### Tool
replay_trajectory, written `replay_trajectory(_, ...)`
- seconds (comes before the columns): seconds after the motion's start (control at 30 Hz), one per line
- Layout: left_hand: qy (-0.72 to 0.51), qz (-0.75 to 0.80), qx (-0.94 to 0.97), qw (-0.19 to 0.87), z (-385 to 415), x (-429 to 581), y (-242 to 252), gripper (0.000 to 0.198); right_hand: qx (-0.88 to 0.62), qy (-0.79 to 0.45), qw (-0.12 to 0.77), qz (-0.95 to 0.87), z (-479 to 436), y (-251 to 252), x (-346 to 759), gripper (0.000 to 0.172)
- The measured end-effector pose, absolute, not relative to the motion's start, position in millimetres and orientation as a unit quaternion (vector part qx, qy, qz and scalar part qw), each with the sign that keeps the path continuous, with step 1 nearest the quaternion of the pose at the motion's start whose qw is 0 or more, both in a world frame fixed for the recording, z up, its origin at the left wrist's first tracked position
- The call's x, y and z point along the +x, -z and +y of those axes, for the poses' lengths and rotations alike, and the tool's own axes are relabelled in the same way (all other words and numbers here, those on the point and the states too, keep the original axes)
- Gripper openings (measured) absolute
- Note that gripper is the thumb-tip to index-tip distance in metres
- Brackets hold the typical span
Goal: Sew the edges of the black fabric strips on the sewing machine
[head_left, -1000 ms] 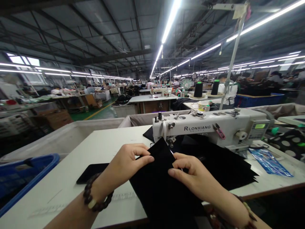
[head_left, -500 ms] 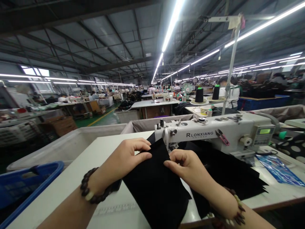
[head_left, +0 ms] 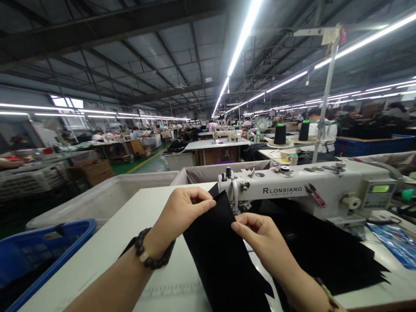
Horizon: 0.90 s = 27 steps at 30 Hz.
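A black fabric panel [head_left: 224, 255] hangs between my two hands over the front of the sewing table. My left hand [head_left: 186, 210] pinches its upper left edge, thumb on top. On the opposite edge, the thumb and fingertips of my right hand [head_left: 256, 229] are closed on the cloth. The panel's top end is beside the needle area of a white sewing machine [head_left: 282, 189], whose needle and foot are mostly hidden. More black fabric pieces [head_left: 331, 251] lie stacked under and right of the machine arm.
Pink-handled thread snips [head_left: 316, 196] rest on the machine body. A blue plastic packet [head_left: 394, 245] lies at the right. Left of the table [head_left: 130, 234] are a blue basket [head_left: 78, 229] and a pale bin [head_left: 130, 184]. Black thread cones [head_left: 280, 134] stand behind.
The view has shifted slightly, so the scene sits further right and lower. My left thumb now lies further over the fabric's top edge. Both hands keep their pinch on the panel.
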<state>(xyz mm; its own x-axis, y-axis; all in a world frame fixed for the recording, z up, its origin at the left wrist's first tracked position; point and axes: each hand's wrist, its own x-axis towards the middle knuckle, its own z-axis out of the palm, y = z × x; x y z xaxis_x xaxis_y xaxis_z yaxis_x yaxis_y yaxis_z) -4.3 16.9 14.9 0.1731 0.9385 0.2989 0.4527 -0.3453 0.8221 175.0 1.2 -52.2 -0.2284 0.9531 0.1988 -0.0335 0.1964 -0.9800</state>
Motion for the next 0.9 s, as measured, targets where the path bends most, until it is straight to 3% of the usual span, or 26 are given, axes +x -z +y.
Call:
replay_trajectory(0.53, -0.472, 0.465, 0.681, 0.313, 26, -1, -4, 0.014, -0.373, -0.469, 0.550, -0.581, 7, 62, 166, 0.027)
replay_trajectory(0.73, -0.473, 0.456, 0.692, 0.301, 23, -3, -4, 0.007, -0.348, -0.330, 0.562, -0.674, 3, 60, 167, 0.004)
replay_trajectory(0.9, -0.456, 0.402, 0.776, 0.165, -25, -26, -30, 0.007, -0.209, -0.211, 0.463, -0.835, -31, 24, 180, 0.026)
